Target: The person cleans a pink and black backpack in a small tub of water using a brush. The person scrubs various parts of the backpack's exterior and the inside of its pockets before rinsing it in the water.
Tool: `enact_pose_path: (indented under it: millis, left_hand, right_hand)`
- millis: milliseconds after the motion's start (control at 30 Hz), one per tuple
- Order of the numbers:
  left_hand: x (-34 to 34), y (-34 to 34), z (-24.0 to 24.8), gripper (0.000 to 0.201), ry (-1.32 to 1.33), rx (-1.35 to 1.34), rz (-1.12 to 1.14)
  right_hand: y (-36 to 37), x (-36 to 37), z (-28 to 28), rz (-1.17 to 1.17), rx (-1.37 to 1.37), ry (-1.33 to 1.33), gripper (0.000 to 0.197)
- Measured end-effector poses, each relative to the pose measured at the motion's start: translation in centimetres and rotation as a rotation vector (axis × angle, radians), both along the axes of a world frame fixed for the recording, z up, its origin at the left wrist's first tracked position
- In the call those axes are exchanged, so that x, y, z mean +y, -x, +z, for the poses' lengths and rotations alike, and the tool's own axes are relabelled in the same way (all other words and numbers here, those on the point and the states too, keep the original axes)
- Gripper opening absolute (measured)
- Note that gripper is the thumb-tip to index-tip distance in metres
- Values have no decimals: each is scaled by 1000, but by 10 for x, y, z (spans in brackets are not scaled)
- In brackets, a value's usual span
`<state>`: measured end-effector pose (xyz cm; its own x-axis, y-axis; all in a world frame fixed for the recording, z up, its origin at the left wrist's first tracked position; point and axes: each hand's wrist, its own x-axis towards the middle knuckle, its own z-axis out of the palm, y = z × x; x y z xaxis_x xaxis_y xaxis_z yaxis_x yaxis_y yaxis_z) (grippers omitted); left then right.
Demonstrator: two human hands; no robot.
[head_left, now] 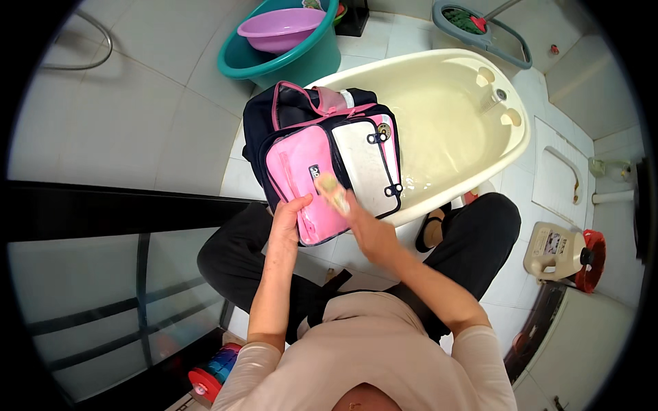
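A pink, white and dark navy backpack [295,161] rests tilted against the near left end of a cream baby bathtub [458,171], its front panel facing up. My left hand [286,216] grips the lower left edge of the bag, thumb on the pink panel. In my right hand [370,231] is a small pale brown scrubbing brush [332,192], slightly smeared by motion. It lies over the pink front pocket, close to the dark label; its bristles are hidden. Shallow water covers the bottom of the bathtub.
Behind the bag stands a teal tub [301,65] with a lilac basin [281,29] in it. A mop bucket [473,31] is beyond the bathtub. To the right are a squat toilet [558,171] and a beige jug [552,250]. A black-framed glass panel [82,274] borders the left.
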<state>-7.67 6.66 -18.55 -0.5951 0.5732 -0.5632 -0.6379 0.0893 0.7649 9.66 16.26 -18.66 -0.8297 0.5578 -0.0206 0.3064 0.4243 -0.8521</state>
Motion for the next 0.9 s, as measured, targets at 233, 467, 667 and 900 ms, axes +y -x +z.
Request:
enact_pose_path:
  millis: [233, 467, 667, 900]
  left_hand:
    - [-1, -17, 1, 39, 17, 90, 102]
    - [-15, -12, -27, 39, 16, 130, 119]
    - [-4, -25, -25, 39, 7, 236, 73]
    - [-14, -21, -42, 37, 64, 305, 54]
  right_hand:
    - [56, 19, -23, -49, -136, -531, 51]
    - [24, -4, -40, 24, -236, -335, 46]
    - [56, 31, -35, -6, -280, -479, 45]
    - [31, 12, -19, 155, -427, -297, 48]
